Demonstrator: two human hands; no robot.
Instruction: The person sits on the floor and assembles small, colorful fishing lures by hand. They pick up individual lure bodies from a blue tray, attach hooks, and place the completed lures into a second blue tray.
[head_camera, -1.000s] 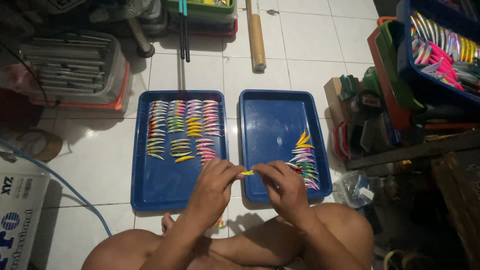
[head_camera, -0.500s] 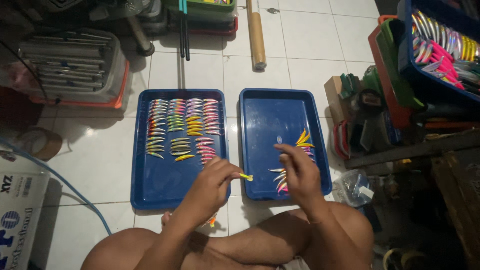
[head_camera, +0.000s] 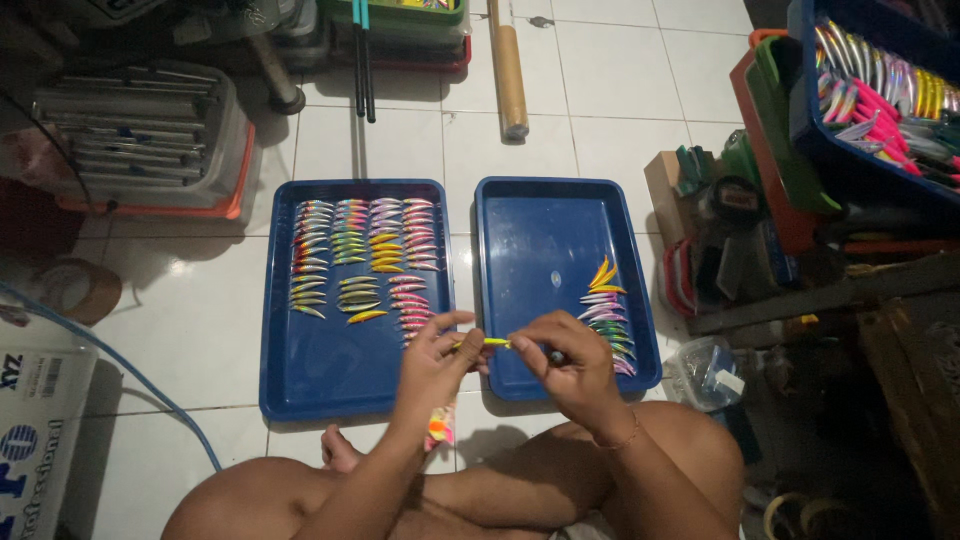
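Risk of dropping small yellow fish-shaped lure (head_camera: 487, 343), pinched between left hand (head_camera: 432, 362) and right hand (head_camera: 568, 368), onto neat rows in left blue plastic tray (head_camera: 300, 380).

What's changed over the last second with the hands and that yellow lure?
The right hand, which half a second ago had reached out over the right blue tray near the small pile of lures, has come back to the left hand. Both now pinch the yellow lure between them again; the left hand never released it. The left tray and its rows of lures look unchanged.
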